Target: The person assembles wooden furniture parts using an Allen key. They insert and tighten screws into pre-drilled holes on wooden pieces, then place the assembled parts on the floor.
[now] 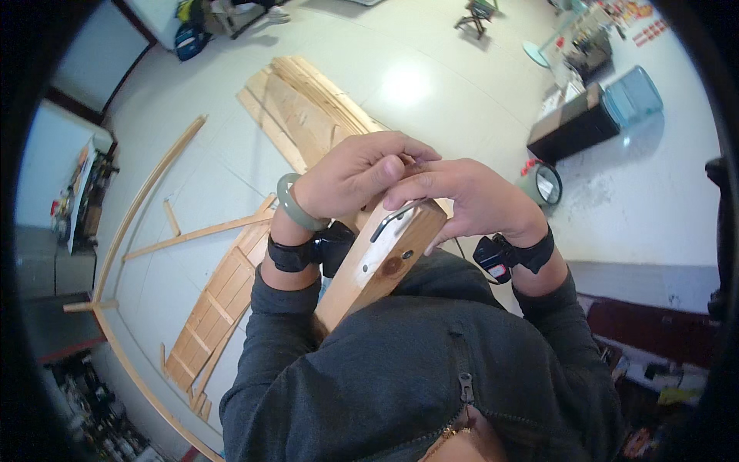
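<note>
- Timber (354, 291), thick and squared, slants up from beside the dark top (400, 362) to the person's hands; whatever bears its lower end is hidden.
- Hands sit close together at its upper end: the left hand (346, 181) curls with its thumb out, the right hand (481, 196) bends its fingers over the end — how firmly either grips, I cannot tell.
- Hex key (385, 220), a bent metal rod, lies near the pale face by the right hand's fingertips; likely stiff, light and a little slippery, best pinched along its shank.
- Timber looks rigid, fairly heavy and hard to break; its flat sides should give a sure hold, clear of the metal fasteners (407, 254).
- Glossy tiled floor (462, 108) carries a stack of boards (308, 108) beyond the hands, and a slatted panel (221, 308) at left.
- Blue water bottle (633, 96) adjoins a black cabinet (573, 125) at right.
</note>
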A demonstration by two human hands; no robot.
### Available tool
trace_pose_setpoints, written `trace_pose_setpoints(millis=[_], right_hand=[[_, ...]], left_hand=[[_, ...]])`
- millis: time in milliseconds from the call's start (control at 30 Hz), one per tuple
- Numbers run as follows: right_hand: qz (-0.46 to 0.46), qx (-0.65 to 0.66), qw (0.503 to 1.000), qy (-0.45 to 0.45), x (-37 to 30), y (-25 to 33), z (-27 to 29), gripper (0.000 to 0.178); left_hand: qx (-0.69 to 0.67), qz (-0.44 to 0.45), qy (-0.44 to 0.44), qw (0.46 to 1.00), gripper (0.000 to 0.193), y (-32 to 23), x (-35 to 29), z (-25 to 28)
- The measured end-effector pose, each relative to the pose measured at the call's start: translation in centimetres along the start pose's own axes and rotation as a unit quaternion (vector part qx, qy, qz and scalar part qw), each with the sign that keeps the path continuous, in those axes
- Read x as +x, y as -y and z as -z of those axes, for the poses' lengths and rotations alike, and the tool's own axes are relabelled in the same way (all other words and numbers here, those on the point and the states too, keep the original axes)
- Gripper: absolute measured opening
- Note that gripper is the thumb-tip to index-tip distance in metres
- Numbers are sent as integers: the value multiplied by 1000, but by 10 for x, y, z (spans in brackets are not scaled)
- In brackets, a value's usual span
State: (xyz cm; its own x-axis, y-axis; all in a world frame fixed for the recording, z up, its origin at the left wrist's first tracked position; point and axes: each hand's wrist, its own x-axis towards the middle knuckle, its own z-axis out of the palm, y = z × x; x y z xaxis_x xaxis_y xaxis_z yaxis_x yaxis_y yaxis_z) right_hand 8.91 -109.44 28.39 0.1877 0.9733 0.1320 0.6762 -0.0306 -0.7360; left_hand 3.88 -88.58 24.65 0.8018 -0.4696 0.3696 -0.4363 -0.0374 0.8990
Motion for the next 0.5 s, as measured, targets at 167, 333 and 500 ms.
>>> trace_pose_setpoints(millis=[167,333,500], right_hand=[[-97,-53,976,-188,-58,17,-6,49],[-147,65,920,-356,-113,35,-38,17],[-259,221,890,-305,-149,21,-65,18]], left_hand=[[59,132,129,981,67,6,21,-10],[140,133,272,943,66,19,53,-28],[121,185,355,908,64,50,86,-54]])
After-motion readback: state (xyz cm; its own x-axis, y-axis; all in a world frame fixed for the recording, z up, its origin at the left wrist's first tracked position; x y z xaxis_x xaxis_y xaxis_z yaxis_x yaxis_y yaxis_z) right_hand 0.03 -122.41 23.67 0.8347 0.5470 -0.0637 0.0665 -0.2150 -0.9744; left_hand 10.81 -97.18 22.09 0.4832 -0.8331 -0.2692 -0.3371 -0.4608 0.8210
